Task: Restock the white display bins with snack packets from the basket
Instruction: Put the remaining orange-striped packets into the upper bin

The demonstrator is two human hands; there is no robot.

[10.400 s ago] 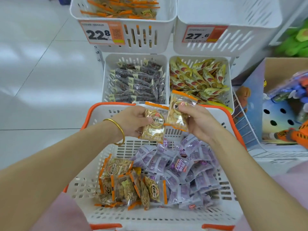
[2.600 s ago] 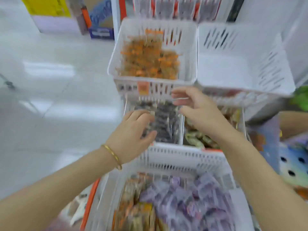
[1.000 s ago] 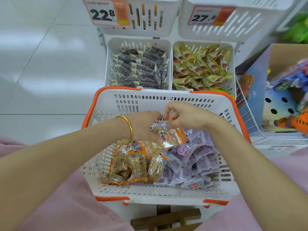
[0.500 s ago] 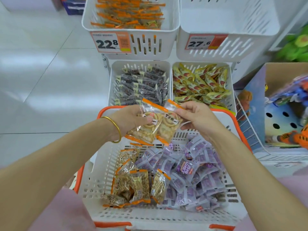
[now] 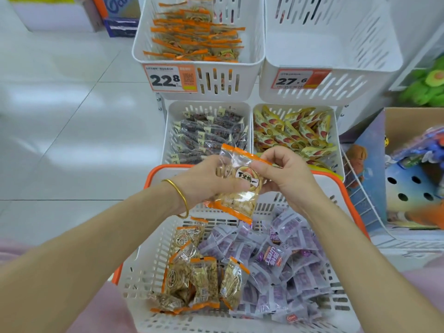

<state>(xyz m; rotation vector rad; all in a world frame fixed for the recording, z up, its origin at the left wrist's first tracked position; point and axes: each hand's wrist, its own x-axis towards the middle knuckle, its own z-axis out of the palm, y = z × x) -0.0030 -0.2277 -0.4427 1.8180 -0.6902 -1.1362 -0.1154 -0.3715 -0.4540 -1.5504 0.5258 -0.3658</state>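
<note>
We see both hands up over the far rim of the basket (image 5: 157, 173), sharing one clear snack packet (image 5: 236, 193) with orange end strips and a round label. The left hand (image 5: 204, 181) grips its left side, fingers (image 5: 216, 164) curled behind and the thumb across the front. The right hand (image 5: 288, 181) pinches the top right edge between thumb and forefinger, its other fingers loosely curled. We cannot tell whether a second packet sits behind the first. There is a gold bangle (image 5: 181, 199) on the left wrist.

The basket is white with orange trim. Inside, we count a small heap of orange-trimmed packets (image 5: 194, 282) at left, touching a bigger heap of purple packets (image 5: 276, 260) at right.

Beyond the basket there are four white display bins in two tiers:
- The top-left bin (image 5: 216, 85) has orange-trimmed packets of the same kind and a 22.8 price tag (image 5: 168, 79).
- The top-right bin (image 5: 336, 90) has a 27.6 price tag (image 5: 296, 79).
- The lower-left bin (image 5: 168, 131) has dark packets (image 5: 206, 135).
- The lower-right bin (image 5: 336, 145) has yellow packets (image 5: 290, 133).

The held packet sits in front of the seam between the two lower bins, below the top-left bin. Off right there is a cardboard box (image 5: 408, 118) of toys, and a white tiled floor (image 5: 67, 121) at left.
</note>
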